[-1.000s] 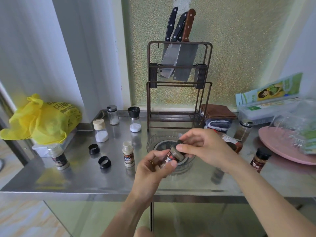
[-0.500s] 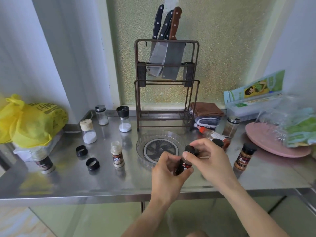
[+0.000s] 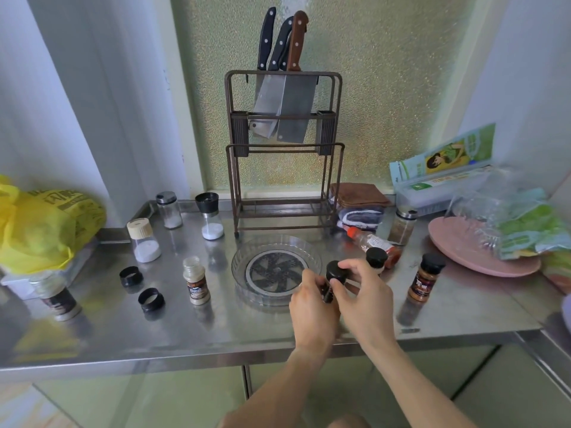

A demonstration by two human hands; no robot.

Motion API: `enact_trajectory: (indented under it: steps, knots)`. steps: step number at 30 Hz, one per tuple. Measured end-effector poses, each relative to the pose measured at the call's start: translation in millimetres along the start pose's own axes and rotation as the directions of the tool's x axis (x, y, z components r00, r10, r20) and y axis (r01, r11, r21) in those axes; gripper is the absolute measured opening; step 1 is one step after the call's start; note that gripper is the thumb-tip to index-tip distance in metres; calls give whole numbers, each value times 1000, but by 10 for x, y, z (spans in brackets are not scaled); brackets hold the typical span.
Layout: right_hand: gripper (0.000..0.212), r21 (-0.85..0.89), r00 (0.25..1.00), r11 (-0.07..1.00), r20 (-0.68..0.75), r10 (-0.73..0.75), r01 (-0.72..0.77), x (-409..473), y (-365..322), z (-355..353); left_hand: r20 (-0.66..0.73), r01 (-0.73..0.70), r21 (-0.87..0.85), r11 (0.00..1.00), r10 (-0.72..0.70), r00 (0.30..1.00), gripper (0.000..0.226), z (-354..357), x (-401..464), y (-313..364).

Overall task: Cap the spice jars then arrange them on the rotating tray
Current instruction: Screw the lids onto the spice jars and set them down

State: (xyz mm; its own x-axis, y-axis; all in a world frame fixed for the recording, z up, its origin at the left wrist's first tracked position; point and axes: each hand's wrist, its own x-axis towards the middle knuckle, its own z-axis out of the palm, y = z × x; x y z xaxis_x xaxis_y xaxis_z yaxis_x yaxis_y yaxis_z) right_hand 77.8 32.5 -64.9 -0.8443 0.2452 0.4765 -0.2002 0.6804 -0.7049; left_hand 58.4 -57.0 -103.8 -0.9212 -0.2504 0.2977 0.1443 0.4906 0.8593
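Head view: the left hand [image 3: 312, 307] wraps its fingers [image 3: 309, 281] around the body of a small dark glass spice jar [image 3: 328, 293], mostly hidden between both palms. The right hand [image 3: 364, 299] pinches the jar's round black cap [image 3: 336, 271] from above, fingers [image 3: 350, 267] closed on its rim. Just beyond the fingers lies the clear round rotating tray [image 3: 275, 270] on the steel table [image 3: 216, 329]. Left of the fingers stands an uncapped brown-labelled spice jar [image 3: 195, 281]; right of them, a capped one [image 3: 425, 281].
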Motion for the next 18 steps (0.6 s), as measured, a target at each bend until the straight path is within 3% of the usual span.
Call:
enact_trajectory:
  steps: [9,13,15,18]
  knots:
    - [37,-96,998,993,26,-61,63,-20,96,101,47,-2,64,998,-1,999,11,-53,-66,16]
    - [49,-213,994,971,52,-99,108,-62,38,57,104,-78,48,996,73,992,33,-391,-160,-54]
    - [54,-255,989,956,12,-148,146,-90,-37,30,32,-149,53,987,147,989,34,-695,-190,-164]
    - [49,-233,963,942,-62,-261,241,-148,-287,42,-185,-182,117,976,202,962,26,-1266,-134,-384]
